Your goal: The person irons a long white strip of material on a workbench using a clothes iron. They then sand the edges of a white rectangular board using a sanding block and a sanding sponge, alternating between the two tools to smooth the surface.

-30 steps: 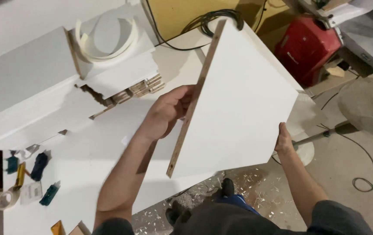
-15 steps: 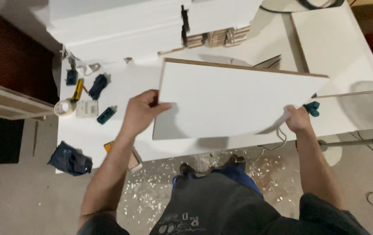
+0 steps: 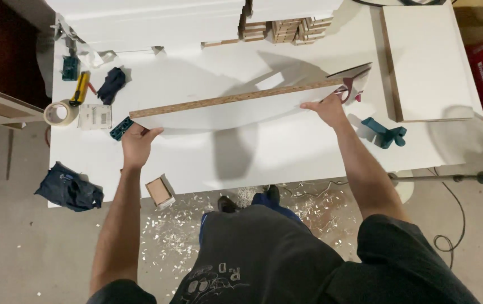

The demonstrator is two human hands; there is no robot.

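Head view, my left hand (image 3: 138,143) and right hand (image 3: 327,110) gripping the ends of a white board (image 3: 236,110), held edge-up over the table (image 3: 286,152), tape roll (image 3: 57,112) near left.

- The board (image 3: 236,110) is white on its face, with a speckled brown raw edge.
- The table (image 3: 286,152) is white.
- The roll of tape (image 3: 57,113) is pale beige.
- The knife (image 3: 79,89) is yellow and black.
- The clamp (image 3: 385,134) is teal.
- The cloth (image 3: 68,190) at the table's corner is dark blue.
- The small box (image 3: 160,192) is tan cardboard.
- The second panel (image 3: 430,59) is white with a brown edge.
- The floor (image 3: 27,253) is grey, dotted with pale shavings.
- The apron (image 3: 253,259) is dark grey with a faint pale print.
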